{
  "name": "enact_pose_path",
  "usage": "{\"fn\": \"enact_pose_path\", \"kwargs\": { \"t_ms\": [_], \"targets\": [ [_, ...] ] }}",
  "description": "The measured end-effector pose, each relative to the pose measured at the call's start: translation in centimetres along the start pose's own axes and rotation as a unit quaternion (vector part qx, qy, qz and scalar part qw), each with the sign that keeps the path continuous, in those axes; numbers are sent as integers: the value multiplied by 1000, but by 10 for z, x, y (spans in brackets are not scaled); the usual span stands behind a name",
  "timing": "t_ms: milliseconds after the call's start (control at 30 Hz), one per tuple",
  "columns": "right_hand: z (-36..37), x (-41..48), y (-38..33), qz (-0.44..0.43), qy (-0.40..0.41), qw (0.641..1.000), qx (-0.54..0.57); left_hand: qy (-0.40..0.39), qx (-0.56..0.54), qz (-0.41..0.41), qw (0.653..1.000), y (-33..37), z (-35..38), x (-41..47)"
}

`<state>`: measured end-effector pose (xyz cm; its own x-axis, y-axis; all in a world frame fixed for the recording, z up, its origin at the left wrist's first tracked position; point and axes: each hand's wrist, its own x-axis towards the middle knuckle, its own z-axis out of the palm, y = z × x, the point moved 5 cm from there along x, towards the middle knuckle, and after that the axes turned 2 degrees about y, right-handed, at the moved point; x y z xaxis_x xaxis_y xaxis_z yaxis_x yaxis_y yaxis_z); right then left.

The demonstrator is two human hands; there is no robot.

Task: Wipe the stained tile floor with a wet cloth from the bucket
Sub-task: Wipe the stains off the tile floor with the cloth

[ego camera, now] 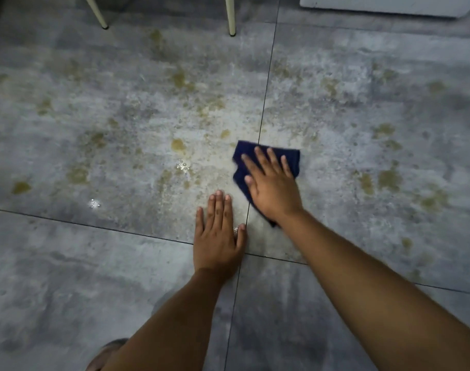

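The person is down low over the grey tile floor, both bare arms reaching forward. The right hand lies flat on top of a dark blue cloth, fingers straight and spread, palm pressing it to the tile. It does not grip the cloth, it only bears down on it. The cloth sticks out past the fingertips on the far side, shows along the thumb side, and a small corner peeks out beneath the wrist, so most of it is under the hand. It sits across a dark grout line that runs away from the person, with most of it on the right-hand tile.

The left hand is just beside it, nearer the person and a little to the left, planted flat on bare tile with fingers straight and close together, holding nothing. Its thumb touches the same grout line. The two hands lie close but apart.

Around them the floor is smeared with a pale, chalky film and dotted with yellow-brown stains, scattered widely to both sides and beyond the cloth. A small patch of wet bubbles glints left of the cloth, and another wet glint lies further left.

At the far edge stand two pale chair legs, and the base of something white shows in the far right corner.
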<state>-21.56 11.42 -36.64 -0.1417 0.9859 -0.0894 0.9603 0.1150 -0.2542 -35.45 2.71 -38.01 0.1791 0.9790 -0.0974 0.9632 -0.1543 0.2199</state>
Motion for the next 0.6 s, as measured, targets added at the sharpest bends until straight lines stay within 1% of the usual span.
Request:
{"fn": "enact_pose_path", "kwargs": {
  "t_ms": [33,100,167,233,267,333,400,467,500,533,600],
  "targets": [
    [-3,11,14,28,2,1000,-2,4,-1,2,1000,0,0,0],
    [-6,5,50,119,19,993,8,5,-5,2,1000,0,-1,0],
    [-10,-34,67,196,59,979,11,8,-5,-1,1000,0,-1,0],
    [-7,-89,56,242,84,967,10,1,-9,-4,1000,2,-2,0],
    [-1,-114,43,247,79,966,4,-2,-8,-5,1000,4,-2,0],
    [14,-138,14,218,51,975,-1,-9,1,-10,1000,3,-2,-1],
    [14,-130,2,157,43,987,-3,-11,6,-8,1000,2,-1,-2],
    [9,-111,16,117,29,992,-20,-13,4,-2,1000,3,0,-1],
    [6,-110,32,137,26,990,-23,-18,2,-1,1000,3,1,-1],
    [5,-118,50,183,34,982,-18,-20,0,-1,1000,3,1,-2],
    [1,-149,67,291,85,953,-7,-13,-6,-6,1000,3,-2,-1]
  ]
}}
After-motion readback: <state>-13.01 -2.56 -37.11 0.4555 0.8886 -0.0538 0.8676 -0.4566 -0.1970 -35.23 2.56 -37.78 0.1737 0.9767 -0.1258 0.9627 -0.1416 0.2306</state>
